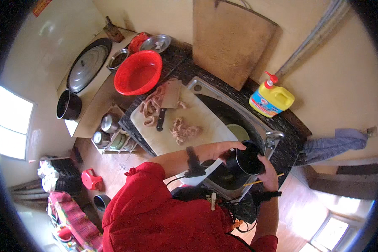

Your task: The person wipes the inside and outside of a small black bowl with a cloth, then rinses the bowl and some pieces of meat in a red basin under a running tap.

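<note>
A dark round pot (249, 159) with a pale rim is held over the sink (219, 91), tipped so that its opening faces up toward me. My left hand (228, 148) grips its left side, thumb on the rim. On the opposite side my right hand (267, 170) holds the rim. Left of the pot, a white cutting board (208, 118) lies partly across the sink. On it are a small heap of cut pale meat (183, 129), a larger pile of meat strips (151, 105) and a cleaver (170, 96) with a black handle. A greenish round item (237, 131) sits in the basin.
A faucet (274, 135) rises at the sink's right rim. Behind stands a yellow detergent bottle (272, 99) with a red pump. A wooden board (233, 44) leans on the wall. Left of the sink are a red basin (138, 73) and a lidded wok (89, 66).
</note>
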